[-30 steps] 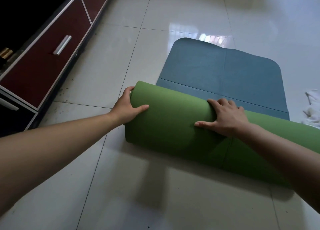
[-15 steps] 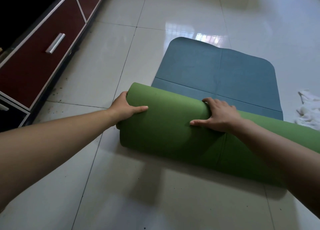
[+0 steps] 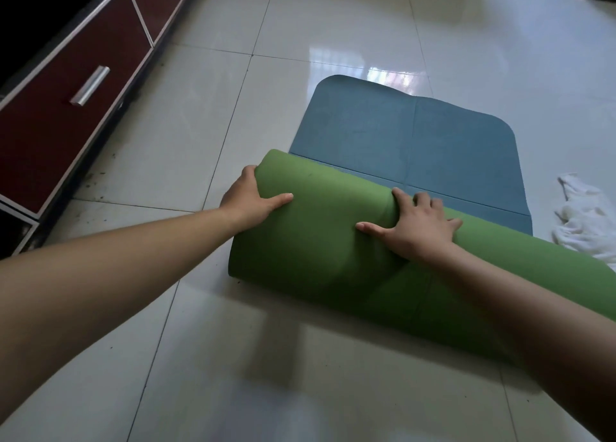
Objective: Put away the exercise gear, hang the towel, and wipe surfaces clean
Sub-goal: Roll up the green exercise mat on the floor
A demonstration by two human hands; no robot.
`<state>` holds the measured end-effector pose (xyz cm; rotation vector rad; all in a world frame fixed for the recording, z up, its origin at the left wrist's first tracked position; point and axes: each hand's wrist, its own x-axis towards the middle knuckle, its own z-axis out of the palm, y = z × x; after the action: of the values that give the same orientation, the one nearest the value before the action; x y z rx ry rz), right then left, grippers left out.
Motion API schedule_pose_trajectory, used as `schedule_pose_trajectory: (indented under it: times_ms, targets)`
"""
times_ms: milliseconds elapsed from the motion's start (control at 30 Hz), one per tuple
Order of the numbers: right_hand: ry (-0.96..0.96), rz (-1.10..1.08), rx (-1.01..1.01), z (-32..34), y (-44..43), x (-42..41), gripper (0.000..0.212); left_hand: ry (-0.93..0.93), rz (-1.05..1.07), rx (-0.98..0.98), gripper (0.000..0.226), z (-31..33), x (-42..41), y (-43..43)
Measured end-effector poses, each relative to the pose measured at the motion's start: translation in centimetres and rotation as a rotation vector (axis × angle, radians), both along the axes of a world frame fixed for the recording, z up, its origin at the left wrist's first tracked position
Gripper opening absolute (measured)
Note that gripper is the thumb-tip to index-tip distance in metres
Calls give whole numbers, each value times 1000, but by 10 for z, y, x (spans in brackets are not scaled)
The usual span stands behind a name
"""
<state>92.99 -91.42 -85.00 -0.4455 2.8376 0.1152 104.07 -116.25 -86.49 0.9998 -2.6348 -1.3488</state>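
Mat [image 3: 326, 241] partly rolled, green side out; roll laid across tiled floor [image 3: 266, 375]. Left hand [image 3: 248, 198] clasped round roll's left end, thumb laid on top, fingers hidden behind. Right hand [image 3: 418, 228] pressed on roll's crest, fingers spread. Unrolled blue part [image 3: 400, 141] spread flat beyond both hands. Crumpled white towel [image 3: 583, 221] seen on floor right of right hand, apart from it. Red-fronted cabinet [image 3: 66, 115] with metal handle [image 3: 90, 85] set well left of left hand.
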Motion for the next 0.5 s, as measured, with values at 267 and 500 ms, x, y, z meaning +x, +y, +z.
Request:
schedule_pose_trajectory:
  times_ms: [267, 500]
  targets:
    - [-15, -14, -79, -7, 11, -7, 109, -103, -106, 52, 89, -21, 46, -17]
    - [95, 111, -247, 1, 14, -7, 86, 87, -33, 99, 56, -2, 39, -13]
